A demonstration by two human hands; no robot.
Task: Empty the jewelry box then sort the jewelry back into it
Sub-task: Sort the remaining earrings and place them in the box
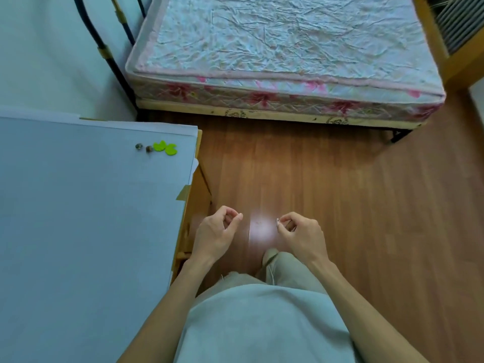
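Small silver piece (277,220) in right hand (301,235)

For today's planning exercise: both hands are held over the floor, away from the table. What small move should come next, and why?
Probably carry the right hand left to the table and lay its small silvery piece beside the green pieces and two small round pieces. No jewelry box is in view.

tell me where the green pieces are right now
In the head view the two bright green pieces lie on the pale blue table top at left, near its far right corner, just right of two small round beads.
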